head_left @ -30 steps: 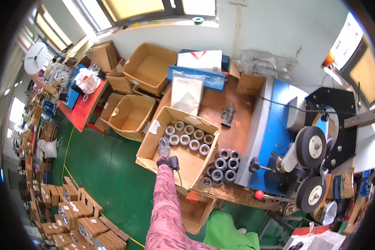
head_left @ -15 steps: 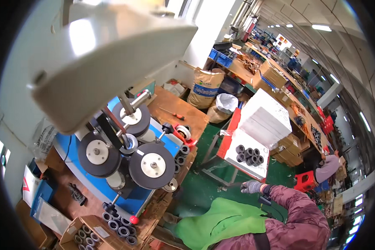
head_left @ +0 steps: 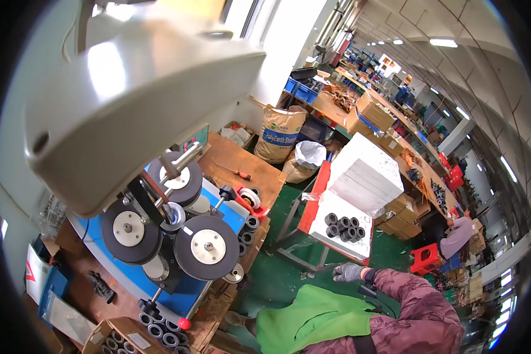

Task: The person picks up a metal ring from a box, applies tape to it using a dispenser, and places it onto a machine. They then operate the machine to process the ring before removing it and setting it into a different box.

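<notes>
My right hand (head_left: 348,272), in a grey knit glove, hangs over the green floor beside a red-edged metal stand. Its fingers are loosely bent and look apart, with nothing visible in them. Closest to it is a white foam sheet (head_left: 360,243) on the stand, bearing a cluster of dark rings (head_left: 343,227). My left hand is out of view. To the left stands a blue-based machine with black discs (head_left: 207,246) around a ring (head_left: 174,216) at the centre. Dark bearing-like rings (head_left: 170,339) sit at its front edge.
A large white foam block (head_left: 366,174) stands behind the rings. A screwdriver (head_left: 235,171) lies on the wooden bench (head_left: 230,150). The lamp-like white machine head (head_left: 141,112) overhangs the discs. A cardboard box (head_left: 121,330) holds more rings. A co-worker (head_left: 457,239) is far right.
The view has shifted, so the machine and the stand sit a little further left and lower. My right hand stays by the stand, its fingers slightly differently posed.
</notes>
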`<state>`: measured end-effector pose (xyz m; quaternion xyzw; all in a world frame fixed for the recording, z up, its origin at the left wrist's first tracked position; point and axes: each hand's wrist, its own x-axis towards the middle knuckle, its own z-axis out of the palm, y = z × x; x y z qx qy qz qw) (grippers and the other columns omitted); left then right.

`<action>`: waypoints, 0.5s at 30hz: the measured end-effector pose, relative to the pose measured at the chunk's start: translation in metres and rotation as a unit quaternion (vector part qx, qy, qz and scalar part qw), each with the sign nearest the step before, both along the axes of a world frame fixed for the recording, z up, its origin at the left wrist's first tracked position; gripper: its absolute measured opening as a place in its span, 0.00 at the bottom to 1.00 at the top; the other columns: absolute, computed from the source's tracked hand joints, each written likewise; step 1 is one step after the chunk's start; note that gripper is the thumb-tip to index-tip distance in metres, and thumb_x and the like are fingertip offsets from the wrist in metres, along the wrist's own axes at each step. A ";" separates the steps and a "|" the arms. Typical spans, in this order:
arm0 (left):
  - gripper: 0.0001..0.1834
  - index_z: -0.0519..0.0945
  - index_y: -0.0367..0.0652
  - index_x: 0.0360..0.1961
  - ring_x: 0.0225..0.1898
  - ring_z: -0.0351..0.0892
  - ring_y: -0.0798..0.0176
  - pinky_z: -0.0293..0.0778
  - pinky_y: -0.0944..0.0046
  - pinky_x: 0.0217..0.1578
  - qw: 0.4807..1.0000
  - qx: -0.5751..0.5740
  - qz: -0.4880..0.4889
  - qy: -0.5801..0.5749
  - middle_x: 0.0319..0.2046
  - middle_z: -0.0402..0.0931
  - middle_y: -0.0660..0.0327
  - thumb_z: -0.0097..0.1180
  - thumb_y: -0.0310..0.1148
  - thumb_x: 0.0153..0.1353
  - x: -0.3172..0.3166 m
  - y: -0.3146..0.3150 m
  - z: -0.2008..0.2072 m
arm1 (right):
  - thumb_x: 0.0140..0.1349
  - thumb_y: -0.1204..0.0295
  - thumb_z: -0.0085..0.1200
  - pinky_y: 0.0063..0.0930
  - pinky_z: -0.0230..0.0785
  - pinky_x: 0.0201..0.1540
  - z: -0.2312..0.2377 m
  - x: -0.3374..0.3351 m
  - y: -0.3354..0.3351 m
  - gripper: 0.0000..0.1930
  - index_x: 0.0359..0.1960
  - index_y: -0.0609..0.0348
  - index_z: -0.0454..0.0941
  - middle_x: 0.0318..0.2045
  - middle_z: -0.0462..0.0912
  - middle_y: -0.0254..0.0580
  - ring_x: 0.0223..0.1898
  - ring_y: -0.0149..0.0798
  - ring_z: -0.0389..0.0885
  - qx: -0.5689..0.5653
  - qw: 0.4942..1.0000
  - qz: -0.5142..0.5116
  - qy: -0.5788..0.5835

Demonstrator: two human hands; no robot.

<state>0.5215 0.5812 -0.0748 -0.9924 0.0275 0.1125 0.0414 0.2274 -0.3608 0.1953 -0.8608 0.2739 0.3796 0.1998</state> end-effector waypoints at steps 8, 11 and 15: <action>0.28 0.73 0.41 0.48 0.43 0.74 0.63 0.72 0.69 0.40 0.970 -0.175 0.067 -0.154 0.42 0.75 0.57 0.54 0.52 0.52 -0.016 -0.153 0.040 | 0.56 0.55 0.51 0.37 0.68 0.44 -0.036 -0.026 -0.025 0.19 0.44 0.53 0.76 0.36 0.80 0.45 0.39 0.46 0.78 0.021 0.997 0.009 -0.078; 0.27 0.73 0.41 0.47 0.43 0.74 0.63 0.72 0.68 0.40 0.940 -0.310 0.049 -0.135 0.42 0.75 0.57 0.54 0.51 0.53 -0.027 -0.319 0.086 | 0.56 0.56 0.51 0.37 0.68 0.43 -0.054 -0.072 -0.046 0.18 0.42 0.52 0.76 0.35 0.81 0.44 0.38 0.45 0.78 0.033 0.992 -0.034 -0.116; 0.26 0.74 0.42 0.45 0.42 0.74 0.62 0.72 0.67 0.39 0.905 -0.423 -0.025 -0.029 0.41 0.76 0.56 0.53 0.51 0.53 -0.075 -0.508 0.114 | 0.55 0.58 0.52 0.38 0.68 0.42 -0.078 -0.135 -0.072 0.15 0.38 0.53 0.78 0.35 0.81 0.43 0.37 0.45 0.78 0.046 0.981 -0.122 -0.145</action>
